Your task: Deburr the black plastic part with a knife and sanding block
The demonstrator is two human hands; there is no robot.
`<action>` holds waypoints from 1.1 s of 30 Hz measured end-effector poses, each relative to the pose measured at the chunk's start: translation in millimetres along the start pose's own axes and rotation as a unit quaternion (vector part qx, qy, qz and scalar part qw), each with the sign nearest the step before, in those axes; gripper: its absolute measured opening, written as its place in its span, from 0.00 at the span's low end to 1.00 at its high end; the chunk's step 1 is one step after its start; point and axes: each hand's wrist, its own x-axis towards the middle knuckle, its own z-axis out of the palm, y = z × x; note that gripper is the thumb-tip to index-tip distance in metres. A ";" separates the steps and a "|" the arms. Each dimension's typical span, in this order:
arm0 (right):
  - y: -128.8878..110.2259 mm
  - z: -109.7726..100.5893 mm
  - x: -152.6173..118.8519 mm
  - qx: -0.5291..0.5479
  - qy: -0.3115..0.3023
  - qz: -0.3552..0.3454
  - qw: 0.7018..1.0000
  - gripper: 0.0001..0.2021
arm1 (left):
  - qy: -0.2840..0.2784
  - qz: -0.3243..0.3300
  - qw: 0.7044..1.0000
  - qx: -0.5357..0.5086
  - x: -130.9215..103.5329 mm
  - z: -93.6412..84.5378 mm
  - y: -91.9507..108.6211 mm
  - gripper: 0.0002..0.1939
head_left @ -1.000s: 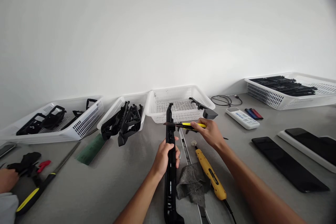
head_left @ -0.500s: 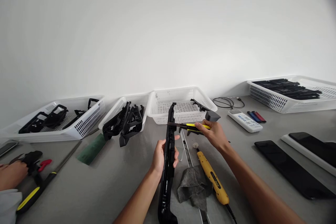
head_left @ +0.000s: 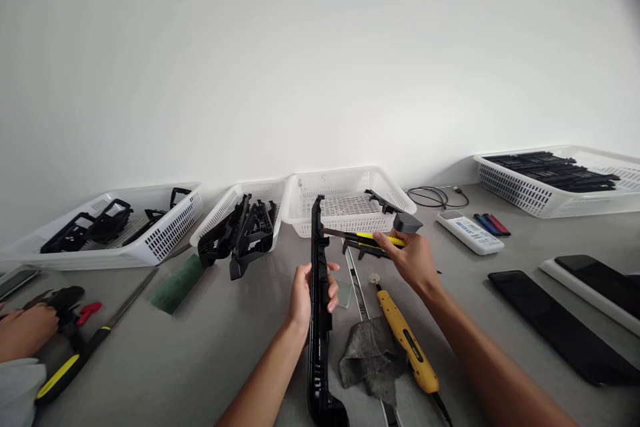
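Note:
My left hand (head_left: 302, 299) is wrapped round a long black plastic part (head_left: 319, 320), which stands steeply in front of me with its narrow end away from me. Pinched in my right hand (head_left: 413, 257) is a small file (head_left: 367, 238) with a yellow and black handle. The tip of its thin blade meets the upper end of the part, or lies just beside it. Below my right hand lie a yellow corded power tool (head_left: 407, 341) and a crumpled grey cloth (head_left: 370, 357).
White baskets (head_left: 345, 221) with black parts line the wall. A co-worker's hand (head_left: 30, 332) is at the far left, near a larger file (head_left: 83, 353) and a green sheet (head_left: 179, 284). To the right are a cable (head_left: 433, 199), a white device (head_left: 470, 232) and black panels (head_left: 560, 320).
The upper end of the black part has swung slightly left in my left hand. The file's blade shows more of its length now. My right hand has barely moved.

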 end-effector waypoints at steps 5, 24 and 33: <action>-1.9 -1.1 -1.6 0.045 -0.006 -0.019 0.999 0.31 | -0.005 -0.003 1.000 -0.005 -0.6 1.7 -0.1 0.26; 5.2 12.7 -3.0 -0.042 -0.002 -0.049 0.998 0.33 | -0.005 -0.014 1.000 -0.026 -15.5 19.2 4.1 0.28; -1.9 5.5 -4.3 0.020 -0.047 -0.040 0.998 0.32 | 0.006 -0.035 0.997 0.071 -13.5 18.6 -0.1 0.33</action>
